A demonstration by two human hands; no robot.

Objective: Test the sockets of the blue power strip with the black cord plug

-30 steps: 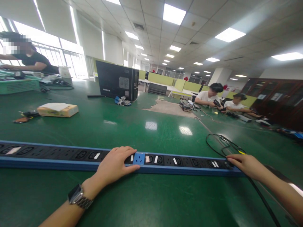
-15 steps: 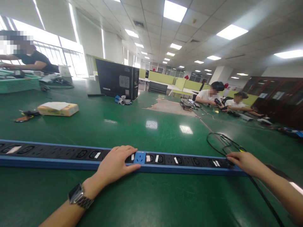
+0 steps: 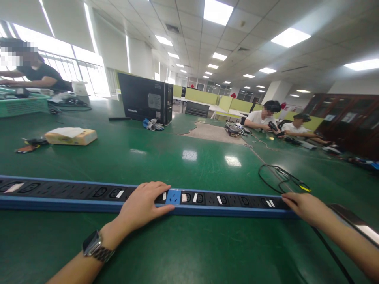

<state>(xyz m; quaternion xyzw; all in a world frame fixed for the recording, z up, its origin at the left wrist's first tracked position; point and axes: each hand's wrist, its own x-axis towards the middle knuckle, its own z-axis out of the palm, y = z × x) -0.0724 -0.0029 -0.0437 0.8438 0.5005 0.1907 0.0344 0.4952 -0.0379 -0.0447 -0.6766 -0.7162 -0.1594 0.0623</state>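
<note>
One long, straight power strip (image 3: 211, 200), black-faced with blue, apparently metal rails, lower left to lower right; likely stiff, fairly heavy, best held across both rails. Bare left hand (image 3: 145, 203), lower centre, grips it thus; bare right hand (image 3: 308, 208), lower right, fingertips close together at its end, hold untellable. Small white stickers (image 3: 219, 200): no brand or writing legible.

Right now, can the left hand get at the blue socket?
Looks like yes: the left hand is already on the power strip right beside the blue socket, thumb reaching its near edge, and nothing visible covers the socket's holes.
</note>
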